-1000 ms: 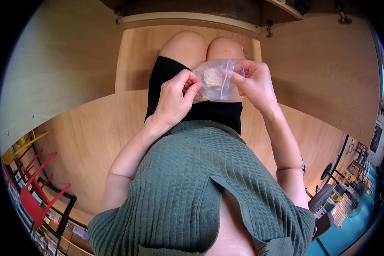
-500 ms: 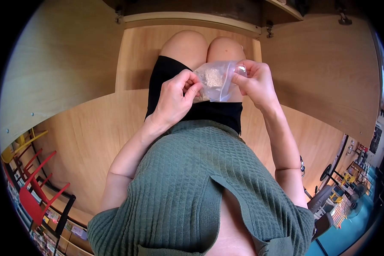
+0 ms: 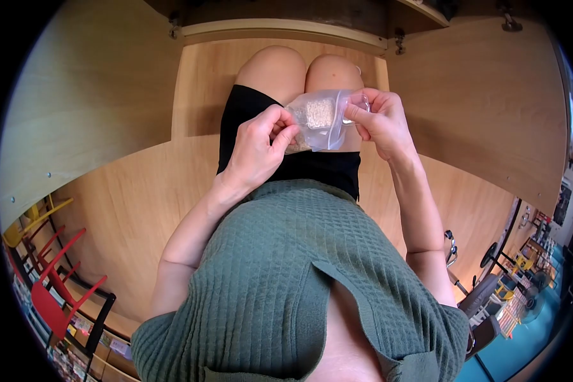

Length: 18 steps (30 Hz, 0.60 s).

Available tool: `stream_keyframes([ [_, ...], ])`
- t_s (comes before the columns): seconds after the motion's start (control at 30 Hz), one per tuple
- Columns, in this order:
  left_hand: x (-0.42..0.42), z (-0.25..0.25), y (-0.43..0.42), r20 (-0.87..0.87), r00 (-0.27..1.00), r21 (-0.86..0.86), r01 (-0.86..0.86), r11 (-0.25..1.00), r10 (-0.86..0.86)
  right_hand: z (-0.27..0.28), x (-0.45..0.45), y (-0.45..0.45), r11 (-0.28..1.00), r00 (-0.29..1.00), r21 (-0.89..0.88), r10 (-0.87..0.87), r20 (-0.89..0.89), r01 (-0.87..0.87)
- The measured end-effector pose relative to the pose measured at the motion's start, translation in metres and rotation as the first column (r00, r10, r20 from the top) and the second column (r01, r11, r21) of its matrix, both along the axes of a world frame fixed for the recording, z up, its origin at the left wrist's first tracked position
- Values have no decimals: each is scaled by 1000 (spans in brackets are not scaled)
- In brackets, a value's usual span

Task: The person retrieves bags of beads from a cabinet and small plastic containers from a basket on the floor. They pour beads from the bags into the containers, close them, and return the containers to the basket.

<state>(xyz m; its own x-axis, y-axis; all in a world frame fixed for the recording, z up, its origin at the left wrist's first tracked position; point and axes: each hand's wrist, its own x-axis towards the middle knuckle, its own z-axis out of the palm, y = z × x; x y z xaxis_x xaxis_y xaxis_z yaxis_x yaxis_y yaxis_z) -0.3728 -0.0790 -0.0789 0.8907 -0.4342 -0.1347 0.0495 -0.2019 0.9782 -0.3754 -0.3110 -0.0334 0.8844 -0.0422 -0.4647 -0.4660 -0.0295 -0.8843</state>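
A clear zip bag [image 3: 320,116] with pale, grainy contents is held above my lap, over the black shorts [image 3: 235,121]. My left hand [image 3: 261,141] pinches the bag's left end between thumb and fingers. At the other end, my right hand [image 3: 385,121] grips the clear plastic beside the zip strip, thumb on top. A shiny, transparent edge shows between the right thumb and fingers; its exact shape is hard to make out. The contents sit in the middle and left part of the bag.
Wooden cabinet doors [image 3: 89,95] stand open on both sides, with a cabinet edge [image 3: 286,27] ahead of my knees. A red chair [image 3: 52,305] is at the lower left. Dark chairs and a blue floor [image 3: 522,347] lie at the lower right.
The bag has flattened and turned slightly, so the pale contents show more clearly. My right fingers have shifted a little on the plastic; my left hand keeps its pinch.
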Motion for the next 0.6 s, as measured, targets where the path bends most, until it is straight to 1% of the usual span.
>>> stream_keyframes([
  [0.1, -2, 0, 0, 4, 1000, 5, -2, 1000, 2, -5, -1, 6, 983, 999, -184, 11, 37, -4],
  [0.2, -4, 0, 1, 9, 1000, 16, -6, 1000, 6, -17, -5, 20, 953, 973, -303, 41, 229, 31],
  [0.3, -5, -3, 0, 21, 998, -11, -54, 999, 54, -25, -10, 31, 881, 894, -470, 163, 416, 58],
  [0.33, -6, -5, 0, 25, 997, -28, -76, 997, 77, -26, -12, 35, 868, 877, -492, 189, 442, 61],
  [0.43, -5, -4, 3, -7, 999, -3, -42, 999, 42, -25, -15, 36, 795, 856, -606, 323, 404, -14],
  [0.47, -5, -5, 3, -7, 999, -4, -42, 999, 42, -22, -11, 34, 823, 872, -566, 307, 381, -42],
  [0.5, -5, -5, 2, -6, 999, -6, -41, 999, 41, -21, -8, 30, 888, 930, -458, 207, 303, -49],
  [0.57, -4, -3, 2, -6, 1000, -7, -31, 999, 31, -19, -3, 24, 975, 994, -223, 40, 100, -17],
  [0.6, -4, -1, 2, -8, 1000, -5, -21, 1000, 21, -13, -2, 22, 986, 1000, -164, -16, 9, 17],
])
